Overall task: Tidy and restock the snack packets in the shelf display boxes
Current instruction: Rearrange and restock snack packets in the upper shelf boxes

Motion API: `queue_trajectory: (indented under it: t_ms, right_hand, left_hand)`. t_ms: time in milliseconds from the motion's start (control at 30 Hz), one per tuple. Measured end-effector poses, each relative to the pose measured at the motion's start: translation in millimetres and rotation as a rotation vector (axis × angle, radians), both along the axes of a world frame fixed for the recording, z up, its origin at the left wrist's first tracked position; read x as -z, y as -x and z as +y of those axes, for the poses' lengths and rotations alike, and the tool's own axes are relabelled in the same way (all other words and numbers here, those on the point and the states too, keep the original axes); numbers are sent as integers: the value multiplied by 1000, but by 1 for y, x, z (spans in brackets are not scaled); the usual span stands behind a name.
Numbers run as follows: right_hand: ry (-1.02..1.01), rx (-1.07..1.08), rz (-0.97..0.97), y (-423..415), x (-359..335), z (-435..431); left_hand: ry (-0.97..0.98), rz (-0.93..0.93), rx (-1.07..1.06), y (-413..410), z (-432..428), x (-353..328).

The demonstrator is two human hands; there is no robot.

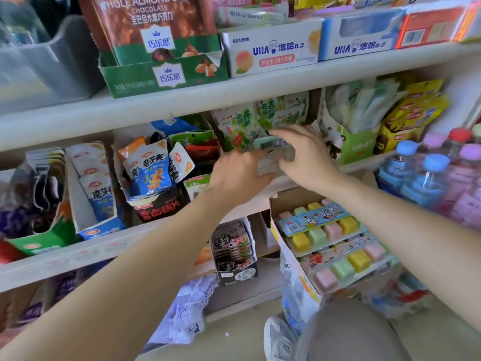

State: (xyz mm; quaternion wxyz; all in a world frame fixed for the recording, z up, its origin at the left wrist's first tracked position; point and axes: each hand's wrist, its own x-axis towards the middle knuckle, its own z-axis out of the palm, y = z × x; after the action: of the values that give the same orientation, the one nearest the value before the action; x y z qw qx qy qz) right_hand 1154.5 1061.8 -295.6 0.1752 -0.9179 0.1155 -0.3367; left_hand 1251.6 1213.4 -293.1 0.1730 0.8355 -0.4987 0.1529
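Both arms reach to the middle shelf [78, 254]. Between the hands is a small stack of pale green packets [273, 158], blurred, so its print cannot be read. The left hand [239, 175] has its grip closed round the stack's left end, knuckles towards me. The right hand [304, 155] holds the right end, fingers [279, 132] stretched over the top edge; the thumb appears to sit on the front, though the blur makes that hard to tell. The stack is just in front of a row of upright green-and-white packets [242, 123] at the back of that shelf, close to them or touching.

Left of the hands a torn box holds blue-and-white konjac packets [148, 170], leaning at angles. To the right stand capped water bottles [421, 175]. On the shelf above are a green chocolate box [161, 76] and a white UHA box [273, 50]. Below the right forearm a carton holds trays of pastel candy blocks [325, 227].
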Motion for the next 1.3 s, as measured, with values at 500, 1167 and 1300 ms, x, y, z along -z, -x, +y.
queue_trajectory:
  t_ms: [500, 1167, 1300]
  right_hand:
    - [32, 50, 38, -35, -11, 74]
    - [-168, -24, 118, -105, -28, 66]
    - [-484, 25, -96, -86, -29, 66]
  left_hand:
    - [232, -216, -307, -44, 140, 12]
    - [451, -60, -291, -41, 155, 43]
    - [420, -28, -275, -39, 156, 43]
